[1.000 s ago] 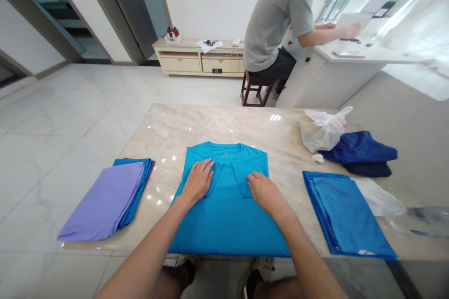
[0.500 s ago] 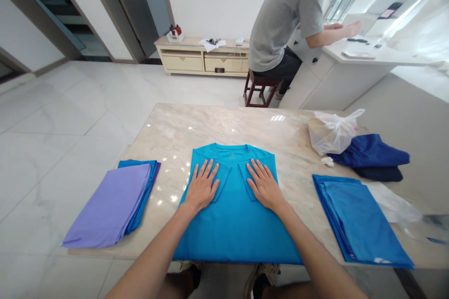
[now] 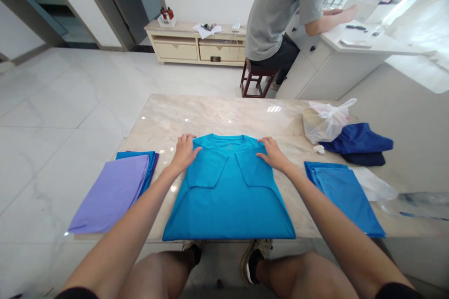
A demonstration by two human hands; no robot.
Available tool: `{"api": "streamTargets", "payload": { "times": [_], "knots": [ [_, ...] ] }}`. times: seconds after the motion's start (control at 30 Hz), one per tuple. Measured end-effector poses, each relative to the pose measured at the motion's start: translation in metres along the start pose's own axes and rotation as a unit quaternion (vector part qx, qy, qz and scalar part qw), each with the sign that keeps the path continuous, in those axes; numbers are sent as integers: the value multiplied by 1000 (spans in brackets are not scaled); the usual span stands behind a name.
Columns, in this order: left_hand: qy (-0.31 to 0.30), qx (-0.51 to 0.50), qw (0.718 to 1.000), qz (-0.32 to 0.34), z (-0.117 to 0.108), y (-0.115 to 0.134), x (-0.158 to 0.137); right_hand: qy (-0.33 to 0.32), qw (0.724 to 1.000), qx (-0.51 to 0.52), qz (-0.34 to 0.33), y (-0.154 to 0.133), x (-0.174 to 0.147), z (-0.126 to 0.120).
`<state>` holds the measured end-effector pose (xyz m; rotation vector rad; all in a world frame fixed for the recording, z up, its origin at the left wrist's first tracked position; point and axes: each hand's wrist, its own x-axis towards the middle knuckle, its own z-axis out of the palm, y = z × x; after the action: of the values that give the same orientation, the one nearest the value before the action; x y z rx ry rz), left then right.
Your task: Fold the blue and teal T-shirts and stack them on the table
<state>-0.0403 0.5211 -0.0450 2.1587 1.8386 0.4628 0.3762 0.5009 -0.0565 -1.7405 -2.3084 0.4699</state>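
Note:
A turquoise T-shirt [image 3: 228, 210] lies on the marble-look table, its neckline away from me. Both sleeves are folded inward across the chest, and its sides slant in toward the shoulders. My left hand [image 3: 184, 152] is at the left shoulder corner, thumb on top of the cloth and fingers curled at the edge. At the right shoulder corner, my right hand [image 3: 273, 153] holds the edge in the same way, thumb over the fabric. The undersides of the fingers are partly hidden.
Folded lilac cloth [image 3: 110, 191] lies over blue and purple pieces at left. At right are a folded blue garment [image 3: 345, 198], a white plastic bag [image 3: 326, 121] and dark blue cloth [image 3: 361, 142]. Beyond the table [image 3: 210, 112], a person [image 3: 280, 14] sits on a stool at a white counter.
My hands have moved from lying flat on the folded sleeves outward and away to the shoulder corners, where they now hold the edges. The view has tilted slightly down.

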Motion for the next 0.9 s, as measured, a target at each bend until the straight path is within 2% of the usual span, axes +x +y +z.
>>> {"api": "streamTargets", "payload": {
  "times": [0.07, 0.13, 0.27, 0.4, 0.47, 0.53, 0.57, 0.67, 0.77, 0.9],
  "knots": [
    [-20, 2, 1000, -18, -7, -10, 29, -36, 998, -30, 28, 12, 25, -18],
    [-81, -15, 996, -25, -8, -15, 50, -92, 994, -39, 42, 16, 45, -31],
    [-204, 0, 978, -30, -5, -18, 66, -209, 976, -23, 58, 5, 67, -38],
    [-271, 6, 963, 11, -3, -18, 73, -285, 956, -63, 17, -7, 78, -39],
    [-286, 2, 958, 33, -5, -19, 84, -279, 956, -95, -6, -8, 87, -42],
    [-253, 21, 967, 29, -11, -19, 101, -224, 967, -125, -2, -7, 101, -49],
    [-218, 35, 975, 20, -16, -18, 111, -182, 974, -135, 6, -6, 110, -54],
    [-82, 59, 995, -4, -37, -12, 143, -35, 989, -139, 21, -4, 139, -74],
    [36, 49, 998, 11, -67, 2, 167, 101, 989, -109, -1, -7, 161, -101],
    [142, 37, 988, 49, -100, 22, 167, 195, 977, -72, -42, -16, 162, -132]
  ]
}}
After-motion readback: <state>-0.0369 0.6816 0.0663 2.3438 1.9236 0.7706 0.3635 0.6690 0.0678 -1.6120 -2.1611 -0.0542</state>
